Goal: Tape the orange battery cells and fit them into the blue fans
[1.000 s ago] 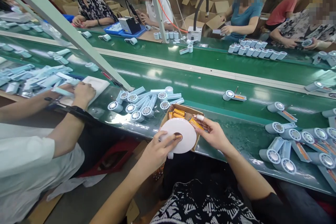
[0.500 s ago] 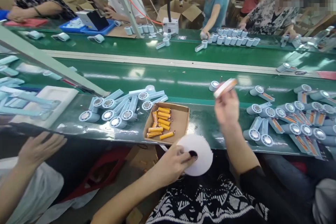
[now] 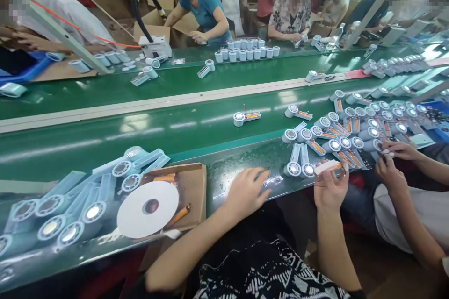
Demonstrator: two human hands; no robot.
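Note:
My left hand [image 3: 247,192] is over the near edge of the green table, fingers apart and nothing in it. To its left, a white tape roll [image 3: 135,210] lies on a cardboard tray [image 3: 197,191] that holds orange cylinders [image 3: 180,215]. My right hand [image 3: 330,191] pinches a small orange cylinder with a white strip [image 3: 328,167] between thumb and fingers. Just beyond that hand stand light-blue fan-like housings [image 3: 307,169], many with orange cylinders in their handles.
More light-blue housings [image 3: 94,212] crowd the left. A green conveyor [image 3: 182,126] runs across, carrying a housing [image 3: 239,118]. At the right, a co-worker's hands [image 3: 391,168] handle parts. Other people work across the line.
The view has swung to the right. My left hand has let go of the tape roll, which now rests on the tray. My right hand has come down nearer the table edge, still holding the cylinder.

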